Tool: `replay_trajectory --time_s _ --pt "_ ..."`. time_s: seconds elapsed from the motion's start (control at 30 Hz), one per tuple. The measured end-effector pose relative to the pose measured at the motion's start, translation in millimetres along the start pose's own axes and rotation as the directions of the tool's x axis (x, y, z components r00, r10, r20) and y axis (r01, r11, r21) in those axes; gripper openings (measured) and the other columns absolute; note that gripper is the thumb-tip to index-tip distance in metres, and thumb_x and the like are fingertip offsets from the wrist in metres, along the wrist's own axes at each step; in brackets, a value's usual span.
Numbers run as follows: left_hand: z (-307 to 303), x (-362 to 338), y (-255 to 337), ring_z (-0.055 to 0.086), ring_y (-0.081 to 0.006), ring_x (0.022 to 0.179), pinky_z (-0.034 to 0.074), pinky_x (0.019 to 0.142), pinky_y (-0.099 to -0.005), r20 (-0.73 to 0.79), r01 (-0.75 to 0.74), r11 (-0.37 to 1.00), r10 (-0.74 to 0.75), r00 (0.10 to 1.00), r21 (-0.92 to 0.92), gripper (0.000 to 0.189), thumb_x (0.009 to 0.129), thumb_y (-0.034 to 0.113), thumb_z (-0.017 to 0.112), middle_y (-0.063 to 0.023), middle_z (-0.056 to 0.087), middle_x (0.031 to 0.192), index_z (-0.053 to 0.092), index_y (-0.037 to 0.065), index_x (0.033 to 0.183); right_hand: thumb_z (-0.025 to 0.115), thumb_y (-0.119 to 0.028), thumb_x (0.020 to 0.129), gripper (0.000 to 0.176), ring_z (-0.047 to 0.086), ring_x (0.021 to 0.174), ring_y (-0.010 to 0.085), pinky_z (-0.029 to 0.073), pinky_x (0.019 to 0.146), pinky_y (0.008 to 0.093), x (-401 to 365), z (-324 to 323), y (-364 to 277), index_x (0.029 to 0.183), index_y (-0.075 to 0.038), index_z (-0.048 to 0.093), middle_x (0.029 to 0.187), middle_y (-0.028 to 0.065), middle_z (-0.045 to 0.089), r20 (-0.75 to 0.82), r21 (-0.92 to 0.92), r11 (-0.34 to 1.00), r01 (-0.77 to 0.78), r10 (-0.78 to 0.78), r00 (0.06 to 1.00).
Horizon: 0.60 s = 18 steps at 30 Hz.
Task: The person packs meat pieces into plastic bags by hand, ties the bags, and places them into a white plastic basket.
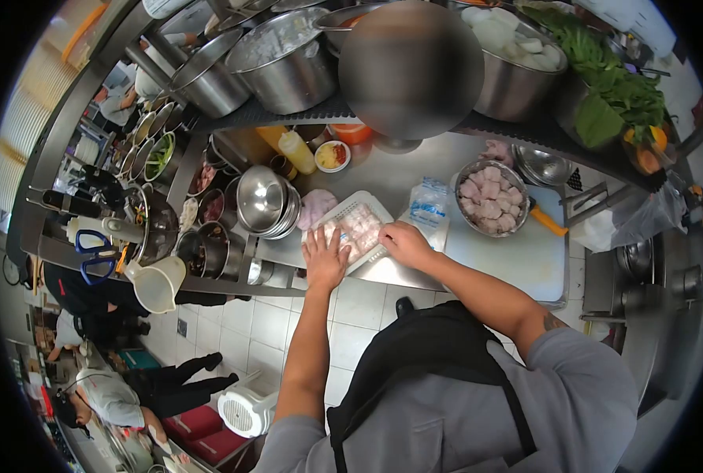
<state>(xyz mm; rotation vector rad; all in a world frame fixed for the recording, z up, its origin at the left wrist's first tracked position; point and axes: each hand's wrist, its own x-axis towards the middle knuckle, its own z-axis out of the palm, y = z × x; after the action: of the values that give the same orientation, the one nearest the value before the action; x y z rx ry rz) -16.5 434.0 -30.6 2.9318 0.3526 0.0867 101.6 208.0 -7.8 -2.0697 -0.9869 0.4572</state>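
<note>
A white plastic tray of pale, cut raw meat pieces lies tilted on the steel counter in front of me. My left hand rests on its left side, fingers spread and flat over the near-left contents. At the right edge, my right hand has its fingers curled closed on the tray's rim; the fingertips are partly hidden. A clear plastic bag with blue print lies just beyond my right hand. Pinkish cloth-like stuff sits behind the tray's left side.
To the right, a metal bowl of meat chunks stands on a white cutting board near a yellow handle. Stacked steel bowls stand left. Large pots line the overhead shelf. Another person is at lower left.
</note>
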Motion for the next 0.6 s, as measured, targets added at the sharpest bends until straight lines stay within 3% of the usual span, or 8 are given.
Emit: replay_trajectory --time_s 0.07,0.17,0.2,0.3,0.43,0.5,0.53,0.6 --pt "-7.8 -2.0 3.8 0.02 -0.0455 0.146 0.019 0.117 -0.0587 -0.005 0.001 1.0 -0.001 1.0 -0.005 0.06 0.098 0.044 0.051 -0.0233 0.029 0.157 0.041 0.015 0.15 0.067 -0.009 0.082 0.043 0.059 0.113 0.0369 0.047 0.099 0.041 -18.9 3.4 26.3 0.125 -0.006 0.06 0.121 0.0191 0.063 -0.149 -0.04 0.991 0.125 -0.129 0.98" --pt "2.4 -17.3 -5.5 0.03 -0.0455 0.14 0.024 0.116 -0.0537 -0.255 0.149 0.932 -0.24 0.936 -0.33 0.063 0.095 0.037 0.058 -0.0288 0.033 0.152 0.042 0.005 0.147 0.068 -0.008 0.084 0.043 0.06 0.114 0.0304 0.048 0.096 0.0379 -58.8 -24.0 13.6 0.126 -0.006 0.06 0.123 0.0147 0.063 -0.322 0.066 0.99 0.122 -0.095 0.942" --pt "11.8 -20.6 -6.9 0.05 -0.0419 0.124 0.039 0.107 -0.0473 -0.381 0.229 0.867 -0.414 0.827 -0.443 0.057 0.096 0.029 0.061 -0.0287 0.05 0.136 0.045 -0.006 0.138 0.069 -0.009 0.085 0.043 0.06 0.114 0.0272 0.048 0.095 0.0364 -72.8 -32.3 15.8 0.127 -0.005 0.059 0.124 0.0137 0.063 -0.293 0.21 0.977 0.025 0.039 0.955" --pt "48.1 -20.1 -36.4 0.061 -0.0347 0.112 0.051 0.092 -0.0454 0.317 0.534 0.177 -0.639 0.701 -0.827 0.05 0.097 0.028 0.059 -0.0235 0.06 0.121 0.048 -0.006 0.132 0.069 -0.012 0.087 0.045 0.061 0.113 0.0224 0.05 0.092 0.0335 -114.8 -43.2 40.9 0.129 -0.003 0.057 0.126 0.014 0.061 -0.243 0.608 0.789 -0.088 0.291 0.925" --pt "29.8 -13.5 -31.4 0.066 -0.0297 0.099 0.058 0.072 -0.0425 0.492 0.56 -0.045 -0.538 0.684 -0.827 0.042 0.099 0.028 0.057 -0.019 0.063 0.113 0.049 -0.004 0.125 0.066 -0.012 0.089 0.047 0.062 0.11 0.0195 0.051 0.091 0.031 -149.3 -62.3 50.0 0.132 0.001 0.053 0.126 0.0169 0.061 -0.118 0.768 0.573 -0.285 0.563 0.818" --pt "28.7 -14.4 -24.7 0.067 -0.0325 0.091 0.058 0.061 -0.0421 0.539 0.496 -0.225 -0.474 0.696 -0.839 0.039 0.1 0.028 0.055 -0.0193 0.062 0.115 0.048 -0.004 0.122 0.066 -0.016 0.089 0.049 0.063 0.11 0.0256 0.05 0.094 0.0345 -146.4 -56.3 55.6 0.132 0.002 0.052 0.127 0.0195 0.06 -0.049 0.648 0.636 -0.418 0.583 0.811" --pt "35.2 -12.7 -20.6 0.065 -0.0341 0.097 0.058 0.069 -0.0472 0.557 0.437 -0.351 -0.429 0.711 -0.828 0.04 0.103 0.027 0.051 -0.0184 0.06 0.12 0.043 0.0 0.131 0.066 -0.019 0.089 0.05 0.064 0.11 0.0286 0.05 0.095 0.0362 -143.5 -50.3 56.8 0.132 0.003 0.052 0.127 0.0209 0.06 -0.015 0.581 0.657 -0.48 0.599 0.8" --pt "43.0 -4.9 -6.5 0.062 -0.0343 0.104 0.056 0.076 -0.0506 0.595 0.457 -0.383 -0.488 0.639 -0.803 0.039 0.104 0.027 0.05 -0.0176 0.057 0.125 0.041 0.003 0.133 0.066 -0.024 0.087 0.058 0.061 0.113 0.0363 0.047 0.1 0.04 -124.6 -33.5 55.2 0.135 0.004 0.049 0.13 0.0253 0.058 -0.197 0.219 0.863 -0.455 0.496 0.846"
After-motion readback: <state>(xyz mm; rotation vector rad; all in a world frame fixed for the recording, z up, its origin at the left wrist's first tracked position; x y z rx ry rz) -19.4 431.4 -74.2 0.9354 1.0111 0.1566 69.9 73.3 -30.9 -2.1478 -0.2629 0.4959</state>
